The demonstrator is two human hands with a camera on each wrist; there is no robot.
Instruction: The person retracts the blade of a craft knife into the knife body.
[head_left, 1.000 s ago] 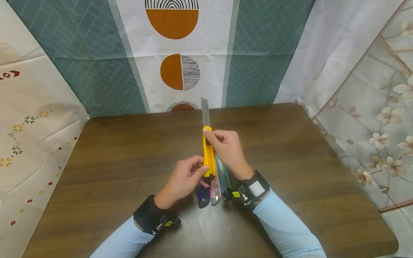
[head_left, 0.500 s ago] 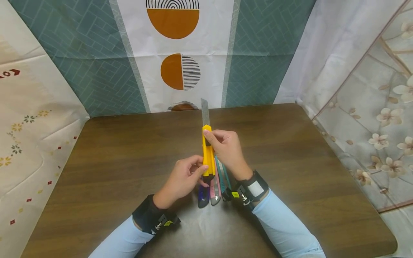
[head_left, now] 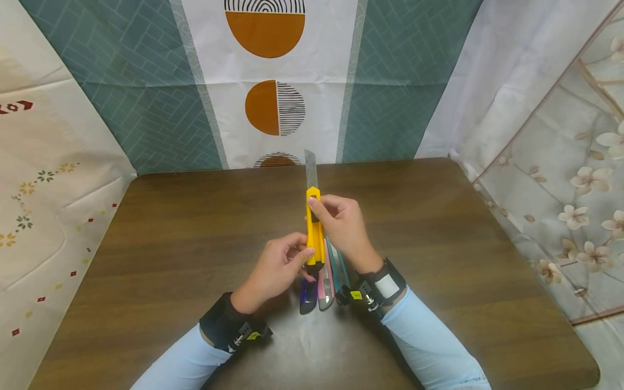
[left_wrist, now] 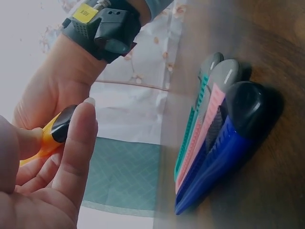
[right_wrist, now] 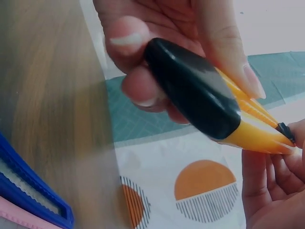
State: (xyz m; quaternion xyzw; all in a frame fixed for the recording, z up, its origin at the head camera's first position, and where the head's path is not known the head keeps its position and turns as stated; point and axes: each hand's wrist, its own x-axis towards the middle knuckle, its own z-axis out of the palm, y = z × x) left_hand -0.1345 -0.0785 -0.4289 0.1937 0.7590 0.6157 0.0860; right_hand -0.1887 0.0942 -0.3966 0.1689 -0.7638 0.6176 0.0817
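A yellow utility knife (head_left: 316,242) with a black end cap (right_wrist: 195,90) is held up over the table, its long metal blade (head_left: 311,169) extended and pointing away. My left hand (head_left: 280,268) pinches the lower end near the cap between thumb and fingers. Farther up, my right hand (head_left: 343,225) grips the body with its thumb at the dark slider (head_left: 314,216). Beneath the hands lie a blue utility knife (left_wrist: 238,126), a pink one (left_wrist: 209,114) and a teal one (left_wrist: 188,140), side by side on the table; the hands partly cover them in the head view.
The brown wooden table (head_left: 195,227) spreads out on both sides. Behind it hangs a green and white patterned cloth (head_left: 400,81), with a floral curtain (head_left: 575,216) at the right and a cream cloth (head_left: 49,216) at the left. Each wrist wears a black strap with a camera (head_left: 234,330).
The head view has shifted slightly. Both hands keep their hold on the yellow utility knife, and the extended blade looks slightly shorter than a second ago.
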